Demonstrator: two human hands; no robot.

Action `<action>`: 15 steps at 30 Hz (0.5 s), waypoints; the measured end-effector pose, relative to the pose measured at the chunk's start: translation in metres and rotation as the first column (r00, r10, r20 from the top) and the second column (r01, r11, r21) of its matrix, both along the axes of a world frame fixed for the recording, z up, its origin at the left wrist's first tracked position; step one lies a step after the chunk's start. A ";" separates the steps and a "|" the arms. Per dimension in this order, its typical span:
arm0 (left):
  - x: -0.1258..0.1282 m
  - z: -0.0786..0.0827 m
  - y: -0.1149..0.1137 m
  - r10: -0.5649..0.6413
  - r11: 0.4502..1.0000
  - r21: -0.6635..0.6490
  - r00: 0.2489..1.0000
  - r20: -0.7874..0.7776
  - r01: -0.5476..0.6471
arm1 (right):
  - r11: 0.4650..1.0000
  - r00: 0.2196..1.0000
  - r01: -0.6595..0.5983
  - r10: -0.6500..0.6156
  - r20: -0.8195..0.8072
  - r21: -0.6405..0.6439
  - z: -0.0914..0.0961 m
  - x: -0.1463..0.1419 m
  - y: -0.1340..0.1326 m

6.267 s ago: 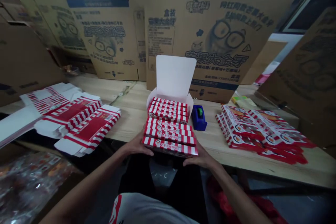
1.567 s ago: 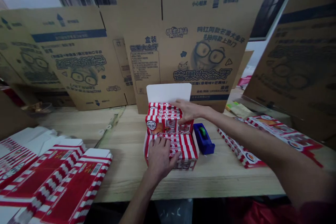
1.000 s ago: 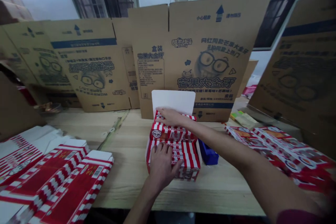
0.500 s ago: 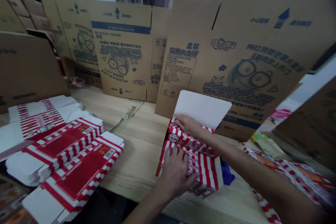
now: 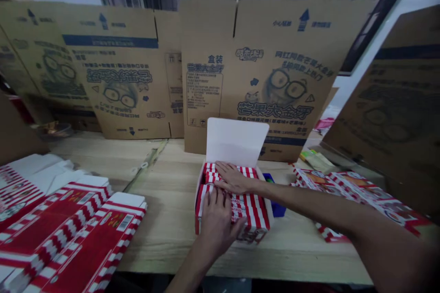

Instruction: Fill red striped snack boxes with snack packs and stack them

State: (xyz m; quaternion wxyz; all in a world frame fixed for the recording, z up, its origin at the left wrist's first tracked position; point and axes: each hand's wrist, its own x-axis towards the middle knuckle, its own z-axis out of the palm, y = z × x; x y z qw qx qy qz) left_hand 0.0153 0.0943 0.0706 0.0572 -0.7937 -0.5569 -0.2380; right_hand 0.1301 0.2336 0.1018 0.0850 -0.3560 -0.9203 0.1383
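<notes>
A red-and-white striped display box stands on the wooden table with its white lid raised. Small striped packs fill it. My left hand lies flat, fingers spread, on the front packs and the box's front edge. My right hand lies flat with fingers stretched out on the packs at the back, pressing them down. Neither hand grips anything.
Flattened striped box blanks are stacked at the left. More flat striped cartons lie at the right. A blue tape dispenser sits just right of the box. Large printed cardboard cartons stand along the back of the table.
The raised back row of packs has been pushed down level into the box. My right hand has come lower and flatter on them; my left hand stays on the front.
</notes>
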 end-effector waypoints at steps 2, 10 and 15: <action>0.003 0.003 -0.001 0.010 1.000 -0.021 1.000 0.015 -0.010 | 0.998 1.000 0.014 -0.015 -0.009 -0.060 -0.003 -0.002 0.002; -0.076 0.033 0.012 0.005 0.999 -0.034 0.776 0.630 0.020 | 0.987 0.919 0.160 -0.144 -0.368 0.013 0.030 0.046 -0.022; -0.090 0.018 0.076 0.157 0.963 -0.261 0.658 0.736 0.063 | 0.862 0.579 0.437 -0.487 -0.654 -0.255 0.000 0.093 -0.041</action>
